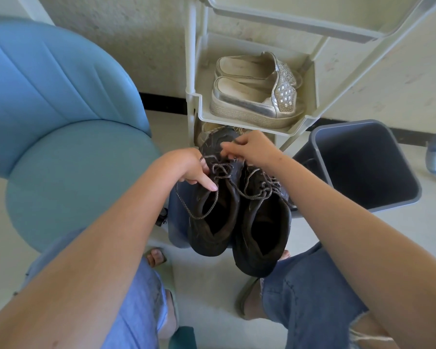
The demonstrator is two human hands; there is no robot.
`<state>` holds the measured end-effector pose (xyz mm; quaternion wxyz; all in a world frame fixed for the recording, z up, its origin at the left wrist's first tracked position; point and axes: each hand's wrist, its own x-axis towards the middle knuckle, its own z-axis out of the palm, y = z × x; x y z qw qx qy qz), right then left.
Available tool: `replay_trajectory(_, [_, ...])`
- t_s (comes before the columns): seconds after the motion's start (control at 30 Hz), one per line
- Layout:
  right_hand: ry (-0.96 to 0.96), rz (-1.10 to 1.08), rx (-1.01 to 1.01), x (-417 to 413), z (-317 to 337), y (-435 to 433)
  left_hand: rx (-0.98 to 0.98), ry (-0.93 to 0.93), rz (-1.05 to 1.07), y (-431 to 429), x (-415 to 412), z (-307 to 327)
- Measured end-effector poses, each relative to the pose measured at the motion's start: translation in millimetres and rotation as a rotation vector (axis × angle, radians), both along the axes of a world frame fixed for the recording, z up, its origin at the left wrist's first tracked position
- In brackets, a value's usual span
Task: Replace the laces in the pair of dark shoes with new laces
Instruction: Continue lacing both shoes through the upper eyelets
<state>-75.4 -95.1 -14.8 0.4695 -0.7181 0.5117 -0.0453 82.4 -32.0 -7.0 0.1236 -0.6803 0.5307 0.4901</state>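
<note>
Matt, scuffed dark shoes with woven speckled laces — glossy silver sandals behind.

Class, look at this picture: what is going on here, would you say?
A seated person works on a pair of dark shoes in front of their knees. The left hand and right hand pinch the laces of one shoe, apparently loosening them. Both shoes are still laced. A grey bin stands to the right.
</note>
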Motion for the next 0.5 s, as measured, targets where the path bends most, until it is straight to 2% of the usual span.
replay_trajectory(0.07, [0.008, 0.028, -0.086, -3, 0, -3, -0.017, 0.011, 0.009, 1, 3, 1])
replay_trajectory(0.23, [0.136, 0.309, -0.182, 11, -2, 7, -0.038, -0.036, -0.063, 2, 5, 5])
replay_trajectory(0.5, [0.216, 0.393, -0.334, 11, -8, 11, -0.065, 0.005, -0.058, 4, 10, 5])
